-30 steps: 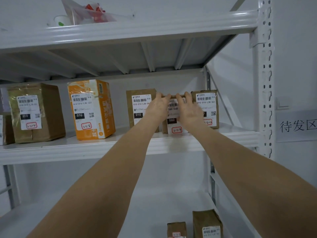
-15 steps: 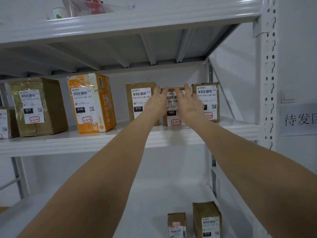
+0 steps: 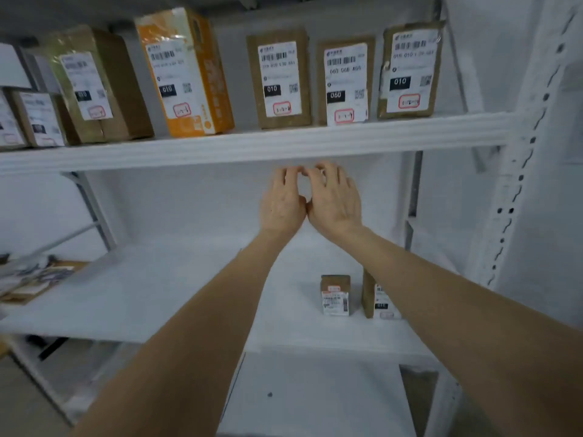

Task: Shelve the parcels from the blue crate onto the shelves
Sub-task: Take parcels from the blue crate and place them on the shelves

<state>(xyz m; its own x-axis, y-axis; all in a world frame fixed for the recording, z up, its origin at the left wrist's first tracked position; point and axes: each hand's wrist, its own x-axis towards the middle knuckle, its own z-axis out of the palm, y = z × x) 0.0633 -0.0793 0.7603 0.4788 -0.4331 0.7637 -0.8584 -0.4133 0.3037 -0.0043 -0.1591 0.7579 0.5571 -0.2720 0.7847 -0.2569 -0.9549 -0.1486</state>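
Head view, left to right: the upper shelf [image 3: 252, 146] carries small parcels [image 3: 38, 121] at the frame edge, a big brown parcel [image 3: 97, 86], an orange parcel [image 3: 186, 74], then 3 brown ones close together, the 060 parcel [image 3: 345, 83] standing upright between the left 010 parcel [image 3: 279, 80] and the right 010 parcel [image 3: 410, 70]. Just below that shelf's front edge, the left hand [image 3: 282, 203] and right hand [image 3: 336, 200] hang in the air, touching at the thumbs, fingers loosely curled and holding nothing. On the lower shelf [image 3: 157, 304], flat packets [image 3: 31, 279] lie at the far left and 2 little parcels [image 3: 335, 294] stand near the right, one partly behind the right forearm. With both hands free, this round of shelving looks finished. The blue crate is out of view, so how many parcels remain cannot be told.
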